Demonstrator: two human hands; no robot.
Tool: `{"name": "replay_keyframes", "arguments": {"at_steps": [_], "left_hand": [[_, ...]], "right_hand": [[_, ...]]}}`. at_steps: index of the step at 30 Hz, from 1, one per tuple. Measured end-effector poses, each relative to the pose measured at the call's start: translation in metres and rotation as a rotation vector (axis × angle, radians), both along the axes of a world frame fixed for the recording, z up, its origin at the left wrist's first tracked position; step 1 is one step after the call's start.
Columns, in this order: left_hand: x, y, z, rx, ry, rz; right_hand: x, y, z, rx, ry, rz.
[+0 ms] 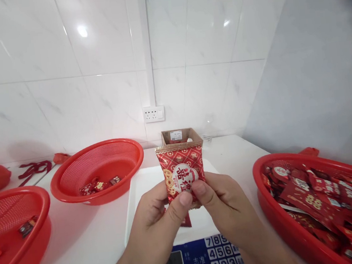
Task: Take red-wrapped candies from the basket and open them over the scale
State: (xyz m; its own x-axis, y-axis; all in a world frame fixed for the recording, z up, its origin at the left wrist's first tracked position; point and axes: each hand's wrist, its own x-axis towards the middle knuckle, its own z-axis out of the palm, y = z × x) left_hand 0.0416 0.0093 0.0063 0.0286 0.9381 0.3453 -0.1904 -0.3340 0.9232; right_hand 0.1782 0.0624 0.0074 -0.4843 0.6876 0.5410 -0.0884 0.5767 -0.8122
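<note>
A small red snack packet (182, 165) with a gold top edge, white lettering and pictured round biscuits is held upright between both hands. My left hand (160, 218) grips its lower left side, thumb on the front. On the lower right side, my right hand (225, 202) presses its thumb on the front too. Behind and below is the white tray (136, 204) of a scale, whose blue keypad panel (199, 258) shows between my forearms. Part of another red packet (186, 221) lies on the tray, mostly hidden by my hands.
At right, a red basket (262, 160) is heaped with red packets. Two red baskets stand at left, the far one (133, 149) and the near one (40, 198), each holding a few packets. A cardboard box (197, 137) and a clear bottle (209, 128) stand near the wall.
</note>
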Motion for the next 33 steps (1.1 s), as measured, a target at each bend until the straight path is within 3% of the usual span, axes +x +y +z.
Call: {"name": "replay_keyframes", "arguments": {"at_steps": [8, 19, 25, 33], "left_hand": [[-0.0025, -0.0017, 0.0025, 0.055, 0.06, 0.005], [-0.0015, -0.0038, -0.0007, 0.116, 0.097, 0.08], [0.0026, -0.0005, -0.0008, 0.07, -0.117, 0.051], [-0.0006, -0.0009, -0.0015, -0.035, 0.005, -0.051]], "right_hand": [[0.0001, -0.0032, 0.0025, 0.029, 0.0, 0.028], [-0.0017, -0.0049, 0.0011, -0.094, 0.07, 0.171], [0.001, -0.0038, 0.0025, -0.082, 0.027, 0.038], [0.0031, -0.0033, 0.0047, -0.074, 0.043, 0.027]]}}
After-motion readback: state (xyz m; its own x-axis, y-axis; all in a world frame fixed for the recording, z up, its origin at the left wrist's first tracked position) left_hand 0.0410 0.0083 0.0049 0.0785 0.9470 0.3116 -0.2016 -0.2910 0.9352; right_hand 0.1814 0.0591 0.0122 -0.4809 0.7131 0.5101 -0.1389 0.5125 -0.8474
